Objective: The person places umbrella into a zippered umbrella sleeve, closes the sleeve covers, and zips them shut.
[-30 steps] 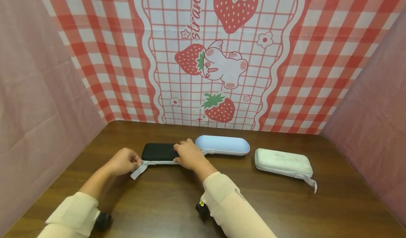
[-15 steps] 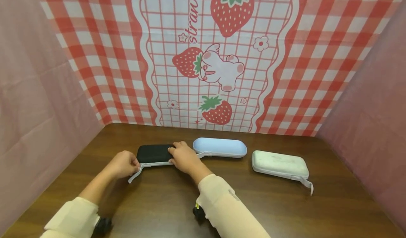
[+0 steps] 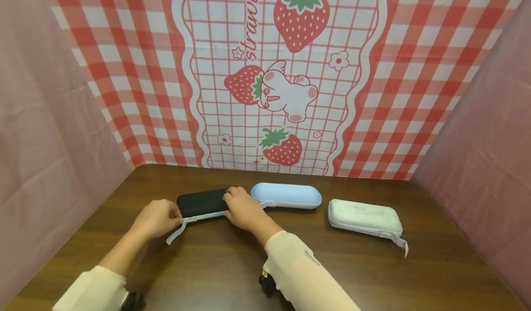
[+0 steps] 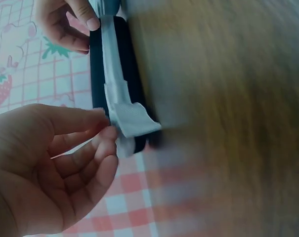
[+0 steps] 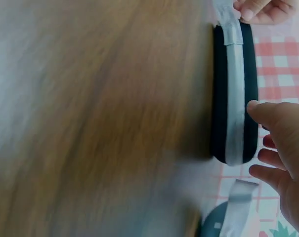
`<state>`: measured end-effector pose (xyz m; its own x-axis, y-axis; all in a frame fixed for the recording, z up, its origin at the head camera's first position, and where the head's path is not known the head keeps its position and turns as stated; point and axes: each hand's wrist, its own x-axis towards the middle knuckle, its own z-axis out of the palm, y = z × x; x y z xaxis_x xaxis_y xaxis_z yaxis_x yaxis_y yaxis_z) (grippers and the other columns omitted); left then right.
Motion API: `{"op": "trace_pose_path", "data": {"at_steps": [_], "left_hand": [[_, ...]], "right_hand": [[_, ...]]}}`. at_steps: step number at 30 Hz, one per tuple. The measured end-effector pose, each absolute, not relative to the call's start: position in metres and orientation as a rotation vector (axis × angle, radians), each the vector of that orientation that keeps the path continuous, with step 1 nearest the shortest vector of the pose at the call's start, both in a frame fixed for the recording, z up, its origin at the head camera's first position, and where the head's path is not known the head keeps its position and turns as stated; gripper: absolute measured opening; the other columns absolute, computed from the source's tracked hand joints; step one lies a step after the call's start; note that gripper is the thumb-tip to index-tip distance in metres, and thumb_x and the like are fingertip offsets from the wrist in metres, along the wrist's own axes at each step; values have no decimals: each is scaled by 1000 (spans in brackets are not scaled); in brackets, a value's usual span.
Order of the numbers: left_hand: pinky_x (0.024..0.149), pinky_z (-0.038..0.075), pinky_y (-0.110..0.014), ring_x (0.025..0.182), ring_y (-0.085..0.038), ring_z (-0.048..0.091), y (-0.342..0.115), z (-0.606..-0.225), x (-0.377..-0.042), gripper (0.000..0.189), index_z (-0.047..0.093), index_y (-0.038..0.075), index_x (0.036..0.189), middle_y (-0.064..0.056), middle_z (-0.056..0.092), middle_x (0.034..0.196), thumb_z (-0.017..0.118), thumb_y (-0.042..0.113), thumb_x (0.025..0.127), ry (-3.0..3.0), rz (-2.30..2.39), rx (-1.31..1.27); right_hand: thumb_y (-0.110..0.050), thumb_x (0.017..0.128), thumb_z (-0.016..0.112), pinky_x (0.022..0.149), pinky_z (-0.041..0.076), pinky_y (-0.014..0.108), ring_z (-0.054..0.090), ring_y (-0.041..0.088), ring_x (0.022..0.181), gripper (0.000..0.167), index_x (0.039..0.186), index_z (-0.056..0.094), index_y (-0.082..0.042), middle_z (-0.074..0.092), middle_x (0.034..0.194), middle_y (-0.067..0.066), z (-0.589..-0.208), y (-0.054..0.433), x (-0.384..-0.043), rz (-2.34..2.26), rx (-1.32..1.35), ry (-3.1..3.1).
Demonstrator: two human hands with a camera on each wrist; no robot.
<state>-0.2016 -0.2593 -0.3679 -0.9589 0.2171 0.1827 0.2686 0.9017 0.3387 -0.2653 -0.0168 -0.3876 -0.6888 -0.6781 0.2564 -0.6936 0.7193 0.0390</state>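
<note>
A black zip case (image 3: 202, 203) with a pale grey zipper band lies on the table, slightly angled. My left hand (image 3: 159, 219) is at its left end, thumb and fingertips pinching at the corner beside the grey end strap (image 4: 134, 118). Whether a zipper pull is between those fingertips is hidden. My right hand (image 3: 244, 208) holds the case's right end, with the thumb (image 5: 262, 111) on the front edge and the fingers over the top. The zipper band looks closed along the visible side. The grey strap hangs loose off the left corner.
A light blue case (image 3: 286, 195) stands just behind and right of my right hand. Farther right lies a pale green case (image 3: 365, 216) with a loose strap. A strawberry-print checked cloth (image 3: 290, 94) hangs behind the wooden table (image 3: 207, 274), with pink cloth on both sides.
The black case has turned slightly, its left end coming nearer to me. Both hands have stayed on its ends. The whole head view has shifted a little.
</note>
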Motion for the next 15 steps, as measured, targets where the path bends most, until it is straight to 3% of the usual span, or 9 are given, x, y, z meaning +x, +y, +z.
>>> {"op": "trace_pose_path", "data": {"at_steps": [10,15], "left_hand": [[52,46,-33,58,-8,51,-234,-356,-193,12,69,16,71,9,57,63,76,10,76,-2712,-478,-391],[53,46,-30,58,-5,53,-219,-354,-189,14,69,16,70,9,59,63,79,7,75,-2594,-536,-469]], "right_hand": [[-15,86,74,80,51,31,60,19,91,17,99,68,-6,63,99,5,-365,36,-244,415,1216,-2481],[-12,84,75,81,51,32,61,18,91,15,95,68,-6,64,96,3,-359,65,-228,533,1281,-2395]]}}
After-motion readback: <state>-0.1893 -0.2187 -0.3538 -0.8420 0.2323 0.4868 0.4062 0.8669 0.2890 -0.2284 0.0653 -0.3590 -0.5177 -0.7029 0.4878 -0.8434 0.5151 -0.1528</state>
